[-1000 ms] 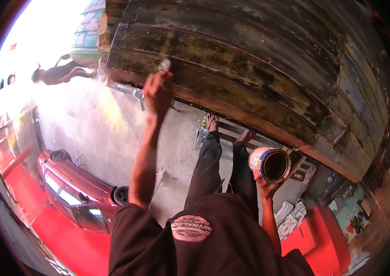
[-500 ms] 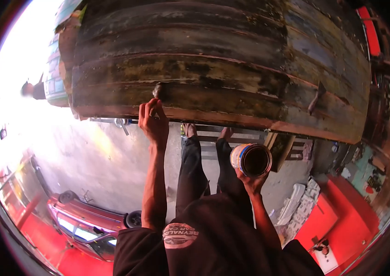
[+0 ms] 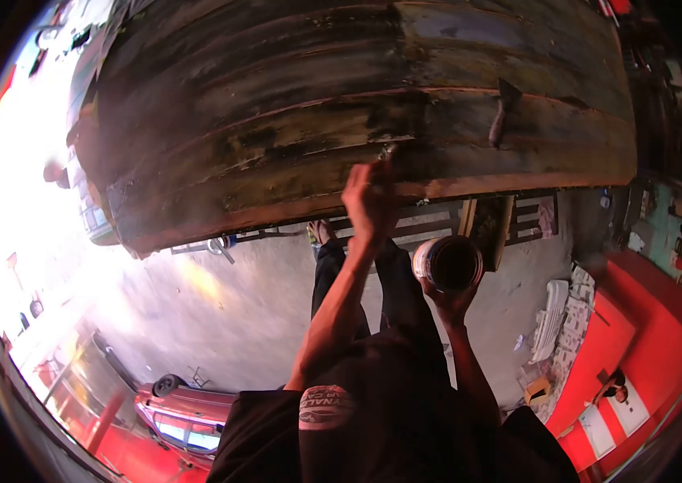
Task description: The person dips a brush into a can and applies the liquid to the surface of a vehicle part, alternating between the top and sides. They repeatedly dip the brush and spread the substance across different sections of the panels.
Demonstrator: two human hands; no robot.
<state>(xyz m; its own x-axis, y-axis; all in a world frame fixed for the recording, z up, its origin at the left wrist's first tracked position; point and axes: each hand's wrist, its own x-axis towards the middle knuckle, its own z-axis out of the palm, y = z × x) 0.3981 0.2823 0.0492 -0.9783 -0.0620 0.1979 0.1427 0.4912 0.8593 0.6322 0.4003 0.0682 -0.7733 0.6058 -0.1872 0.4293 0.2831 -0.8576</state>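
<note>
My left hand [image 3: 369, 201] is closed around a small paintbrush [image 3: 388, 151], mostly hidden by the fingers. The brush end meets the dark, patchy planks of a wooden surface [image 3: 260, 145], close to its near edge. In my right hand [image 3: 451, 299] is an open can [image 3: 447, 264], held upright below that edge, its inside dark. A scraper [image 3: 499, 117] with a broad blade lies on the planks to the right of the brush.
Under the edge show a slatted frame [image 3: 429, 229] and a wooden box-like piece [image 3: 490, 229]. My feet stand by the slats on grey concrete [image 3: 268, 298]. A dark red car [image 3: 188, 410] is at lower left, red panels [image 3: 639, 322] at right.
My left hand has moved right along the planks with the brush. The view has shifted too, so the scraper appears further left. My right hand still holds the can.
</note>
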